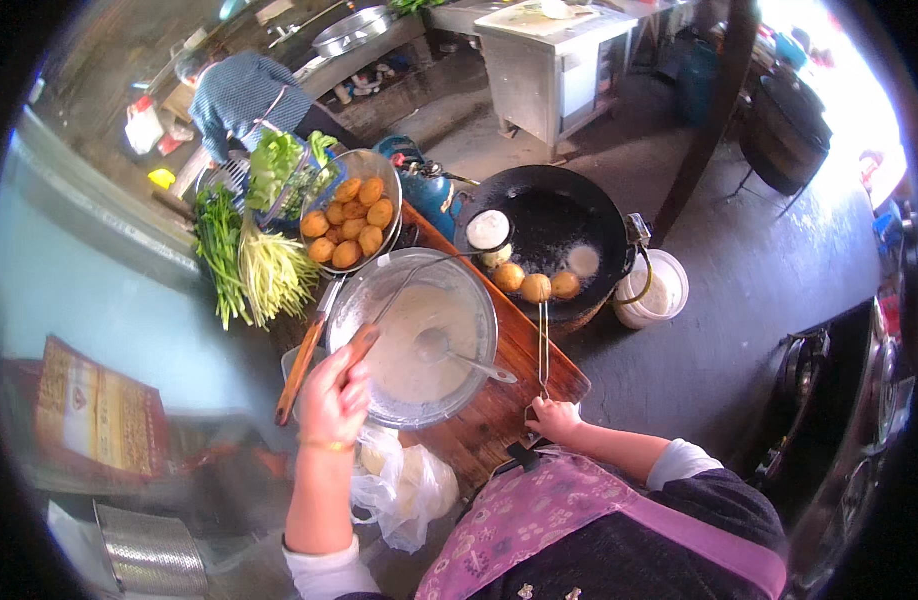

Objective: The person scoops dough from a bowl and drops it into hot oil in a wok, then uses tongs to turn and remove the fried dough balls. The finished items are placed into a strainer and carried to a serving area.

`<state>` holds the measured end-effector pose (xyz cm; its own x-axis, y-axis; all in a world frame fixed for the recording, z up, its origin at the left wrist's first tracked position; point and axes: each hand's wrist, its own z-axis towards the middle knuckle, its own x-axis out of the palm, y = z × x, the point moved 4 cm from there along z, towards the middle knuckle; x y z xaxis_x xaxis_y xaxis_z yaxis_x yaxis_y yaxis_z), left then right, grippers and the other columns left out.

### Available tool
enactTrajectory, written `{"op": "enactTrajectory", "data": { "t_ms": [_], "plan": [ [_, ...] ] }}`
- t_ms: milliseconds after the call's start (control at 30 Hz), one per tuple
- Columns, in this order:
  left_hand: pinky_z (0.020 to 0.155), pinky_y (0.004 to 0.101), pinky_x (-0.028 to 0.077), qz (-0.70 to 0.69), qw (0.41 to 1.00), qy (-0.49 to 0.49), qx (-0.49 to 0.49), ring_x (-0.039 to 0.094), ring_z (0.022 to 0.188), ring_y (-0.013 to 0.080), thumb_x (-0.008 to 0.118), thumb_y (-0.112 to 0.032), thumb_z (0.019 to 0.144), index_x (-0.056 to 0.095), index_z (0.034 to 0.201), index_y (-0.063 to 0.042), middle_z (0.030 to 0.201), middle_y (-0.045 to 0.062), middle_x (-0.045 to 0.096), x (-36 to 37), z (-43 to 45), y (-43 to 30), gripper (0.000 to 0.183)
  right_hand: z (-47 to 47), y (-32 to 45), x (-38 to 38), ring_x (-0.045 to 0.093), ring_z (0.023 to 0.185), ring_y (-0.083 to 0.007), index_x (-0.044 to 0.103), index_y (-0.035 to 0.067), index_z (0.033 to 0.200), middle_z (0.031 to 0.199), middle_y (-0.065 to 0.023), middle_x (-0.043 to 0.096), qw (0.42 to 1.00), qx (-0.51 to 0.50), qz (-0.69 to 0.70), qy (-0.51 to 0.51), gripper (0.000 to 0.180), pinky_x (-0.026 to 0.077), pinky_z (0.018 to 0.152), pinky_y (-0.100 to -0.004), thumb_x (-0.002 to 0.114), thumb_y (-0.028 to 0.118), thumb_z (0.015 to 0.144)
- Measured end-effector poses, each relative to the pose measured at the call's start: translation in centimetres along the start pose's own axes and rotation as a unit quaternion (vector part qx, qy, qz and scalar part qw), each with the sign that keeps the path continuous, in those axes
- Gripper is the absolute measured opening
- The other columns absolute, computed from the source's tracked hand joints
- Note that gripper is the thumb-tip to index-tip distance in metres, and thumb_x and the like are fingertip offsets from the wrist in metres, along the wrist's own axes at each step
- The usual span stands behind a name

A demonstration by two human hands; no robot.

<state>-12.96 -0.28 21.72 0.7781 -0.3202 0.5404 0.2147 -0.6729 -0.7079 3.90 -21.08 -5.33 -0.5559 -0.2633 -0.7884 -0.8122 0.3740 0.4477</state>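
My left hand (pixel 340 394) grips the wooden handle of a long wire-stemmed ladle (pixel 366 339). Its round cup, filled with white batter (pixel 488 229), is over the near left part of a black wok (pixel 609 206) of hot oil. Metal tongs (pixel 543 352) are in my right hand (pixel 556 420), their tips at a golden fried cake (pixel 536 288) by the wok's near rim. Several more cakes lie around it, including a pale one (pixel 583 262) in bubbling oil. Between my hands stands a large bowl (pixel 491 330) of batter (pixel 406 375) with a metal spoon (pixel 432 345) in it.
Fried cakes (pixel 346 221) fill a metal strainer beyond the batter, near leafy greens (pixel 271 172) and cut chives (pixel 267 277). A gas cylinder (pixel 429 199) stands behind the wooden board (pixel 459 442). Right of the wok is a white bucket (pixel 669 289). Another person (pixel 249 97) bends at far left.
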Motion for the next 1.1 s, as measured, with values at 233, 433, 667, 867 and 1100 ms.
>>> {"op": "enactTrajectory", "data": {
  "t_ms": [233,433,667,867,1100],
  "plan": [
    [0.039,0.0158,0.027,0.053,0.997,0.036,-0.053,0.034,0.046,0.0038,0.048,-0.019,0.087,0.054,0.103,-0.001,0.071,0.002,0.051,0.7,15.0,7.7,0.025,-0.9,-1.0,0.5,0.061,0.072,-0.0318,0.044,0.002,0.093,0.076,-0.0178,0.061,0.991,0.102,0.067,-0.061,0.028,0.049,0.06,-0.0413,0.055,0.018,0.073],
    [0.039,0.0157,0.026,0.064,0.993,0.048,-0.082,0.035,0.045,0.0033,0.048,-0.021,0.086,0.055,0.102,-0.004,0.064,0.0,0.048,-0.9,21.0,12.5,0.024,-2.2,-2.7,0.3,0.061,0.076,-0.0331,0.041,0.002,0.113,0.081,-0.0189,0.061,0.958,0.201,0.163,-0.124,0.05,0.049,0.065,-0.0408,0.055,0.013,0.067],
    [0.037,0.0169,0.027,0.092,0.992,0.041,-0.075,0.035,0.044,0.0039,0.049,-0.021,0.087,0.054,0.098,-0.006,0.064,0.001,0.049,-3.7,23.2,15.1,0.02,-3.5,-4.6,-2.0,0.058,0.084,-0.0313,0.057,0.004,0.1,0.09,-0.0159,0.06,0.897,0.249,0.306,-0.2,0.037,0.047,0.073,-0.0376,0.059,0.018,0.066],
    [0.038,0.0161,0.028,0.122,0.989,0.037,-0.079,0.035,0.043,0.0039,0.05,-0.022,0.087,0.055,0.096,-0.008,0.064,0.0,0.049,-3.5,22.8,16.4,0.018,-3.1,-6.9,-6.2,0.056,0.082,-0.0312,0.058,0.004,0.09,0.084,-0.0154,0.057,0.935,0.175,0.092,-0.296,0.028,0.047,0.072,-0.0388,0.056,0.02,0.067],
    [0.037,0.0163,0.028,0.123,0.99,0.026,-0.059,0.036,0.042,0.0036,0.051,-0.023,0.086,0.056,0.099,-0.009,0.064,-0.001,0.05,-2.9,22.8,17.5,0.02,-1.3,-10.6,-10.8,0.057,0.086,-0.0296,0.058,0.002,0.083,0.086,-0.0161,0.058,0.952,0.22,-0.004,-0.21,0.024,0.046,0.076,-0.0382,0.054,0.021,0.069]
  ]
}}
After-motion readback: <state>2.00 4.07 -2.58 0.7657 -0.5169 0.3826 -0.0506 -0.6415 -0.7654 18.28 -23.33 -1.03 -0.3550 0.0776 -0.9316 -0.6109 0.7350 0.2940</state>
